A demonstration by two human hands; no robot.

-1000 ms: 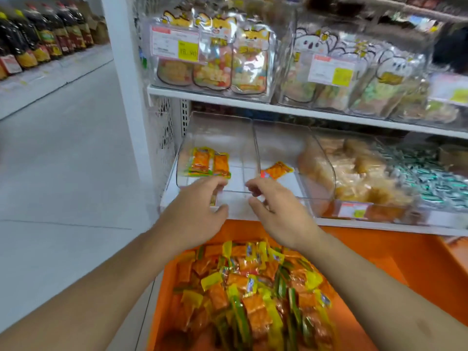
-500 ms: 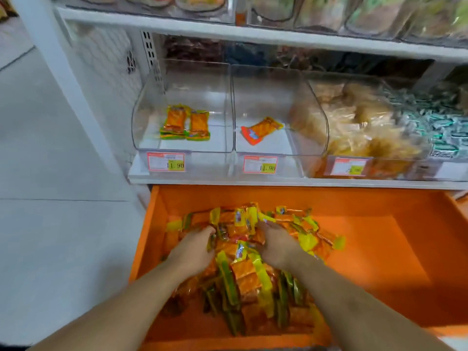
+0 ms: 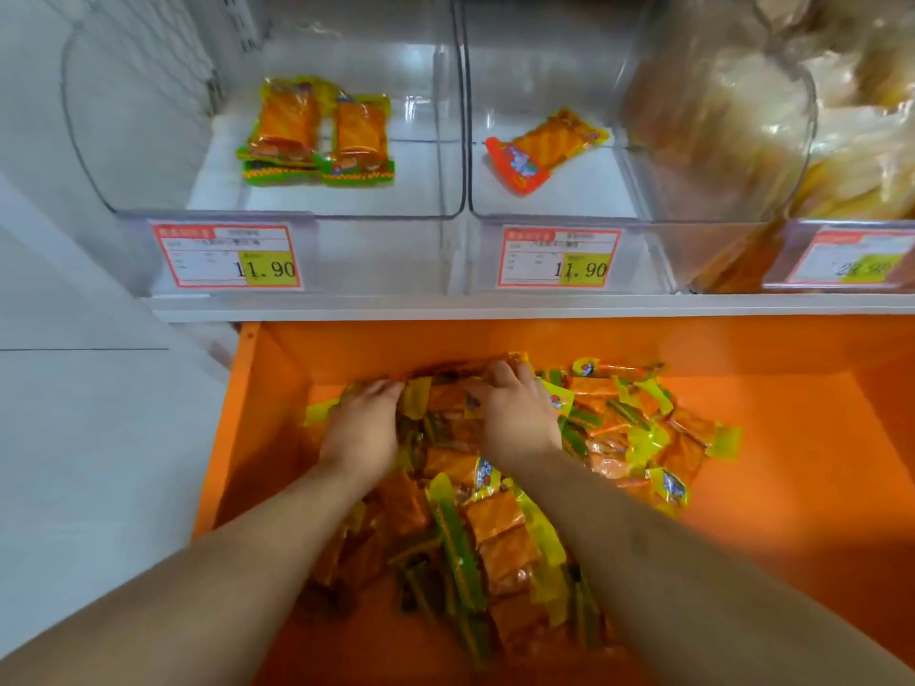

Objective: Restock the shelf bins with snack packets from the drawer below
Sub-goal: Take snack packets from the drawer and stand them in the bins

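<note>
A heap of orange snack packets (image 3: pixel 495 527) with green and yellow ends lies in the open orange drawer (image 3: pixel 792 462). Both hands are down in the far part of the heap. My left hand (image 3: pixel 361 433) curls its fingers over packets at the heap's left edge. My right hand (image 3: pixel 515 418) grips packets near the drawer's back wall. Above, the clear left bin (image 3: pixel 346 217) holds a few green-edged packets (image 3: pixel 317 136). The clear middle bin (image 3: pixel 569 217) holds one red-edged packet (image 3: pixel 539 148).
A third bin (image 3: pixel 742 141) to the right is filled with pale wrapped snacks. Price labels (image 3: pixel 228 257) hang on the bin fronts above the white shelf edge (image 3: pixel 495 307). Grey floor (image 3: pixel 74 438) lies left of the drawer; the drawer's right half shows bare orange.
Both hands came down from the bin fronts into the drawer and pushed toward the back of the packet heap. The view tilted down and moved closer.
</note>
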